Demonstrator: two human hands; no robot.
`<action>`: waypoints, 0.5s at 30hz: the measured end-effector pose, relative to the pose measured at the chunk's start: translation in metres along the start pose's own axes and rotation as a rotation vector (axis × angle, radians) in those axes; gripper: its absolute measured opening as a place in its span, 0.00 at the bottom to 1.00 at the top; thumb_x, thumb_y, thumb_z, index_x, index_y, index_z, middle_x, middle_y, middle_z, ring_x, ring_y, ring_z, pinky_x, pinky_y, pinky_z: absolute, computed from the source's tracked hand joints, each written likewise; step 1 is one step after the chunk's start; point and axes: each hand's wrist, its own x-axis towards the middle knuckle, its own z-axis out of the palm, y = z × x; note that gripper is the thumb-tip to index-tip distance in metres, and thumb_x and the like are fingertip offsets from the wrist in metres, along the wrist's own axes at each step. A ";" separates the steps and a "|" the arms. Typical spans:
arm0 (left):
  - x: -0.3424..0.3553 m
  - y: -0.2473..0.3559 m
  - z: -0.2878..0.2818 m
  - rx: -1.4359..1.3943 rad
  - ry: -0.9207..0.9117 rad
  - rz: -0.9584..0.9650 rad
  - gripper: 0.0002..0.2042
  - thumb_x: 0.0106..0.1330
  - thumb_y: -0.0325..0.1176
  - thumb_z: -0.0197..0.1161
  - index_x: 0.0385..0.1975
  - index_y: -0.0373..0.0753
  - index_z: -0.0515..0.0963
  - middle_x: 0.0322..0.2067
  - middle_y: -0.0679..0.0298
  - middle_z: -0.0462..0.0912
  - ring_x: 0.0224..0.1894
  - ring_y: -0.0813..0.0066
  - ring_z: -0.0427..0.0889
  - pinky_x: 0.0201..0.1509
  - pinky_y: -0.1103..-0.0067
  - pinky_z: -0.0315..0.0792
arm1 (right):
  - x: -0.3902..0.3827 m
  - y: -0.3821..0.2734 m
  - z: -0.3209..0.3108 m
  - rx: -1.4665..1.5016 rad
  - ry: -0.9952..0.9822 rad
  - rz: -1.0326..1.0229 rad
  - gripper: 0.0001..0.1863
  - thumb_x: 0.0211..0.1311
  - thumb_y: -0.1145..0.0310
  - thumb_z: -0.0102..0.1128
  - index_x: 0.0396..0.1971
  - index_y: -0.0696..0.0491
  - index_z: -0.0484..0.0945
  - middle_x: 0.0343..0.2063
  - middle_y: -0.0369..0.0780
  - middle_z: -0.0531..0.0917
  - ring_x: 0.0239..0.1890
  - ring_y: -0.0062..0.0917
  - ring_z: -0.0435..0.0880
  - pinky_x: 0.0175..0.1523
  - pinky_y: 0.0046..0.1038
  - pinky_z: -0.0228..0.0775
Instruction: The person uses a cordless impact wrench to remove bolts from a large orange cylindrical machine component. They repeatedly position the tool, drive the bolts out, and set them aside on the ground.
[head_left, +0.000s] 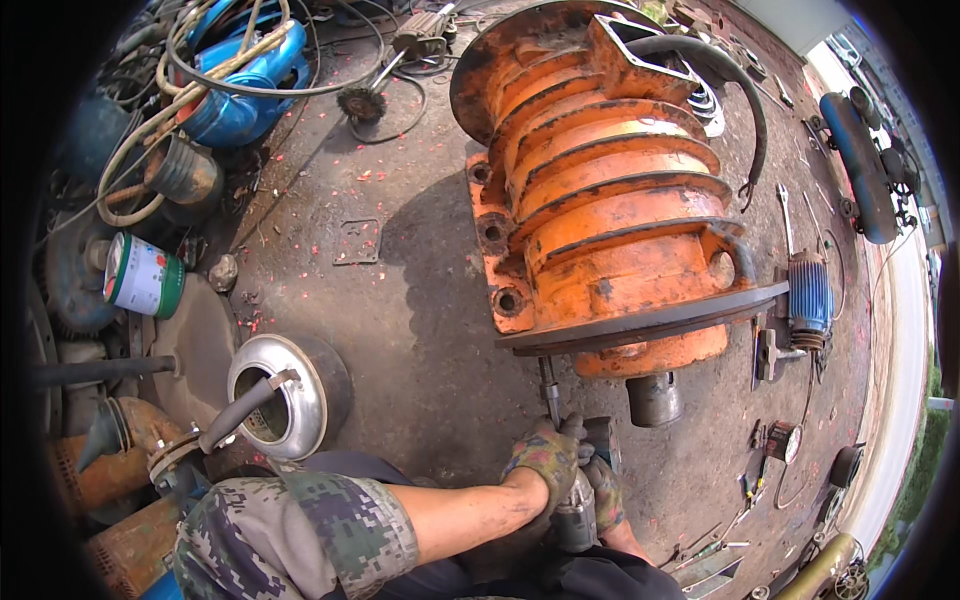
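A large orange ribbed motor (620, 215) lies on its side ahead of me, with a dark round end flange (650, 318) and a bare shaft stub (655, 400) facing me. My left hand (545, 458), in a patterned work glove, is closed around the front of a grey power wrench (575, 522). From it a long socket (549, 385) reaches up to the flange's lower left edge; its tip's exact seating is hidden. My right hand (606, 495), gloved too, is closed on the same wrench beside the left, its fingers partly hidden.
A metal kettle (318, 395) and a white-green can (145, 276) stand at left, near rusty pipe parts (130, 440). A wire brush tool (362, 104) lies farther off. At right are a small blue motor (808, 295), a gauge (783, 441) and scattered hand tools.
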 end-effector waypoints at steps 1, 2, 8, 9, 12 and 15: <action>0.000 0.001 0.000 0.020 0.002 -0.001 0.22 0.80 0.48 0.56 0.49 0.31 0.79 0.37 0.60 0.89 0.40 0.71 0.88 0.47 0.75 0.80 | 0.001 0.002 0.002 0.021 -0.001 -0.005 0.21 0.44 0.65 0.80 0.40 0.53 0.84 0.32 0.43 0.81 0.36 0.44 0.81 0.40 0.43 0.72; 0.000 0.001 -0.002 0.054 -0.012 0.003 0.22 0.80 0.49 0.55 0.49 0.31 0.80 0.36 0.60 0.89 0.40 0.71 0.88 0.47 0.74 0.80 | 0.001 0.003 0.003 0.043 0.000 -0.010 0.21 0.44 0.65 0.79 0.40 0.53 0.84 0.32 0.43 0.81 0.36 0.44 0.81 0.40 0.43 0.72; 0.015 -0.009 -0.003 0.038 -0.036 -0.012 0.23 0.81 0.49 0.52 0.48 0.30 0.81 0.34 0.58 0.89 0.38 0.69 0.87 0.48 0.73 0.79 | -0.007 0.019 0.010 0.040 -0.012 -0.032 0.22 0.45 0.64 0.78 0.42 0.52 0.82 0.34 0.45 0.80 0.37 0.47 0.80 0.41 0.45 0.71; 0.017 -0.010 -0.003 0.035 -0.036 -0.012 0.23 0.81 0.48 0.52 0.48 0.30 0.81 0.34 0.57 0.89 0.38 0.69 0.87 0.48 0.73 0.79 | -0.012 0.023 0.010 -0.002 -0.016 -0.037 0.23 0.45 0.64 0.77 0.42 0.52 0.82 0.34 0.46 0.80 0.37 0.47 0.80 0.41 0.45 0.71; -0.005 0.018 -0.005 -0.106 -0.076 -0.075 0.22 0.81 0.47 0.52 0.47 0.28 0.80 0.35 0.55 0.89 0.36 0.68 0.87 0.46 0.72 0.80 | -0.014 0.020 0.008 -0.114 -0.030 -0.020 0.25 0.46 0.64 0.74 0.46 0.53 0.80 0.35 0.47 0.79 0.39 0.48 0.79 0.42 0.46 0.71; -0.012 0.018 -0.006 -0.243 -0.099 -0.057 0.21 0.81 0.44 0.53 0.45 0.27 0.79 0.35 0.54 0.88 0.35 0.67 0.88 0.43 0.72 0.81 | -0.003 0.010 0.000 -0.098 -0.016 -0.064 0.24 0.47 0.65 0.74 0.48 0.53 0.80 0.36 0.46 0.79 0.38 0.48 0.79 0.43 0.45 0.70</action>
